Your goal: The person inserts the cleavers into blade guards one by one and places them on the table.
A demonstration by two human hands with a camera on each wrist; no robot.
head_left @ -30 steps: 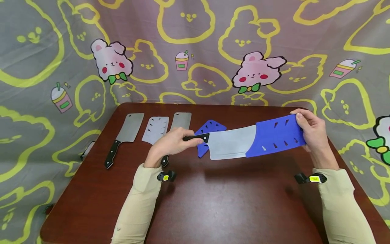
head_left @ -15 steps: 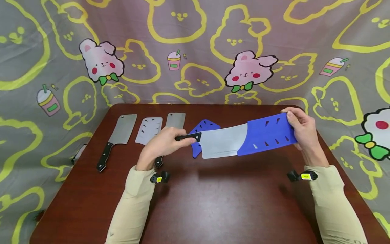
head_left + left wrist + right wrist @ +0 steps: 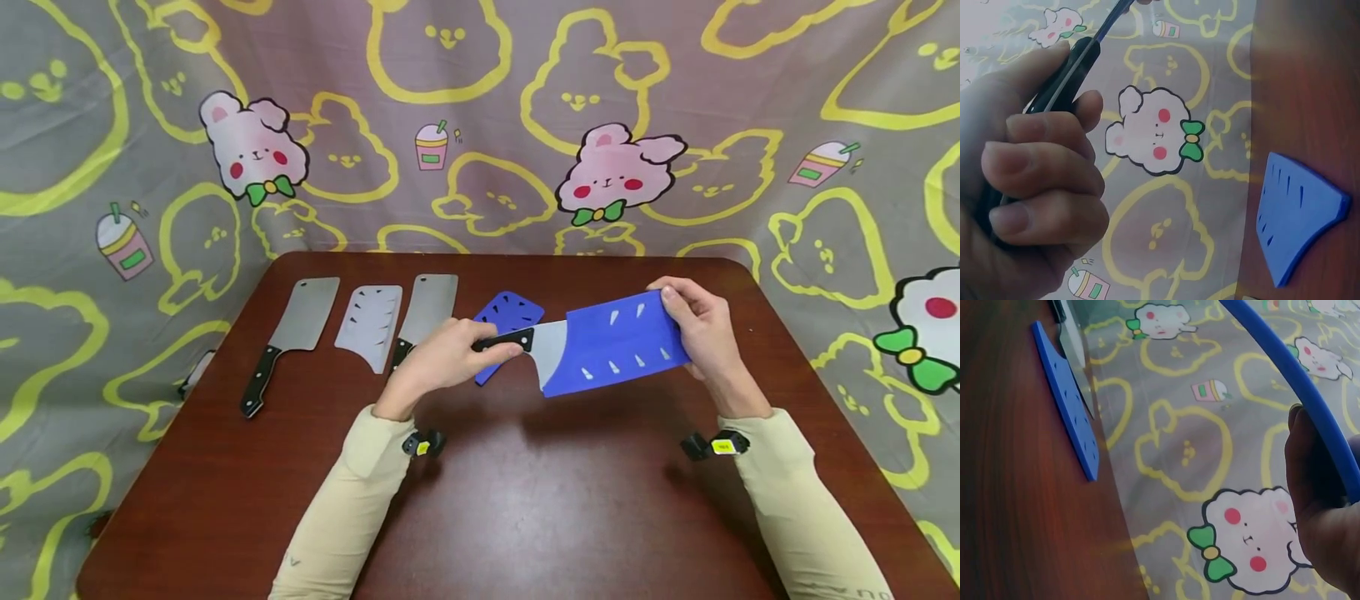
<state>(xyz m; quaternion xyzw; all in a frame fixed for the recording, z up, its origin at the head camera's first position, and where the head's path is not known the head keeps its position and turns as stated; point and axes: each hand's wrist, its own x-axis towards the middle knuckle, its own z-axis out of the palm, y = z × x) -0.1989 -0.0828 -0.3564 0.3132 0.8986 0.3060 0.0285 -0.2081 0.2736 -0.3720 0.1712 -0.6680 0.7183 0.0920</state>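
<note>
My left hand [image 3: 442, 362] grips the black handle of a cleaver [image 3: 550, 343], its fingers curled round it in the left wrist view. Most of the blade sits inside a blue slotted blade sheath [image 3: 626, 346]; only a strip of metal beside the handle shows. My right hand [image 3: 701, 337] pinches the far end of that sheath, thumb in front and fingers behind. Cleaver and sheath are held above the table. Behind the left hand lies a second blue sheath [image 3: 510, 308], partly covered by the hand and handle in the head view.
On the brown table [image 3: 525, 517], a cleaver [image 3: 303, 312] lies at the left. A white slotted sheath [image 3: 369, 321] and another cleaver [image 3: 431, 302], its handle partly hidden by my left hand, lie beside it. A patterned curtain [image 3: 495, 125] stands behind the table.
The sheath has slid leftward over the cleaver's blade, covering most of it. My right hand moved left with the sheath, and my left hand shifted slightly right.
</note>
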